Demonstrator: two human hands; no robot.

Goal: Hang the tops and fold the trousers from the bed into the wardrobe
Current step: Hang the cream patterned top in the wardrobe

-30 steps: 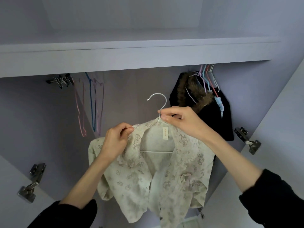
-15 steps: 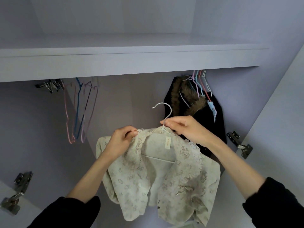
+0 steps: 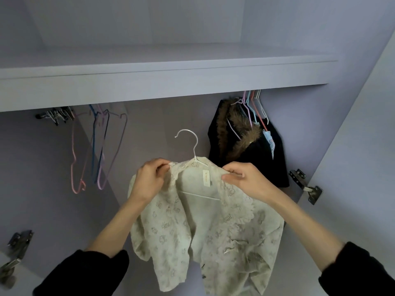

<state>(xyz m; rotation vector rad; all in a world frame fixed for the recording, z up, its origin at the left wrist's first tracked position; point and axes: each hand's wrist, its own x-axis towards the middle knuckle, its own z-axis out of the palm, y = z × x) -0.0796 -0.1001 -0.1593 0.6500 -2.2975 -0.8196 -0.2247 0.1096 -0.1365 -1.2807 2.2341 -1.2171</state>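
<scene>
Both forearms reach up and forward into the open lilac-grey wardrobe, black sleeves pushed back below the elbows. The left hand is curled at the left shoulder of the cream lace-patterned blouse, its fingers and thumb pinching the fabric near the collar; the right hand pinches the right shoulder in the same way, thumb beneath and fingers folded over the cloth. The blouse sits on a thin white wire hanger, whose hook rises free above the collar between the two hands and whose lower bar shows through the open neck. The blouse hangs open at the front, with a pale label inside the back of the neck, and its hem drops between the forearms. The hook stands well below the front edge of the wide pale shelf that spans the wardrobe. To the left hangs a cluster of bare pink, blue and purple wire hangers, with metal clips beside them near the shelf's underside. To the right, a black coat with a brown fur collar hangs among pastel hangers, just behind the right hand. Between the bare hangers and the coat lies an open stretch of wardrobe back wall, directly above the hook. Metal door hinges show on the right door edge and another at lower left.
</scene>
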